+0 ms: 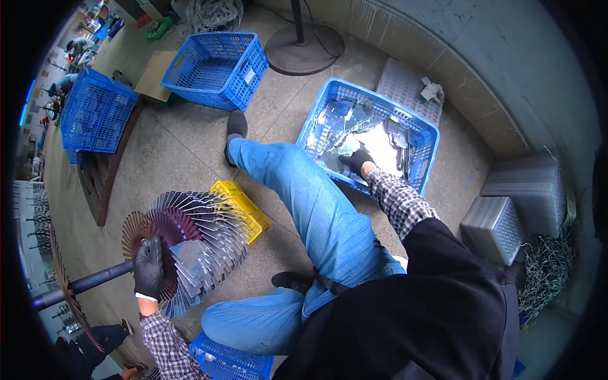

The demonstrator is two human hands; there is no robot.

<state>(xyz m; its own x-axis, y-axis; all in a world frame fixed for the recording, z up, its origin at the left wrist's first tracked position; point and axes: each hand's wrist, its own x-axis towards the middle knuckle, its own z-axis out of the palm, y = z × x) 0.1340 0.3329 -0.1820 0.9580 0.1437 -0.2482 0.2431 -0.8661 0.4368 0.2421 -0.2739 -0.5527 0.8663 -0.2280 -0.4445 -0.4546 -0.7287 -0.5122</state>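
Observation:
My left hand point(149, 269), in a black glove, is closed on the slotted disc point(135, 231) of a round rack on a dark horizontal shaft point(95, 278). Thin grey plates point(212, 234) fan out around the rack, and one broad flat plate point(190, 253) faces me beside my hand. My right hand point(358, 161), also black-gloved, reaches into a blue crate point(326, 95) at the far right. Its fingers stretch over a pile of thin, shiny sheet pieces point(342, 117). Bright glare washes out part of the pile, and no held piece shows.
A yellow crate point(256, 218) stands behind the rack. Blue crates point(209, 88) sit farther back, near a round stand base point(304, 47). Clear plastic trays point(494, 225) and a tangled wire heap point(548, 272) lie along the right wall. Another blue crate point(231, 361) is beneath my knee.

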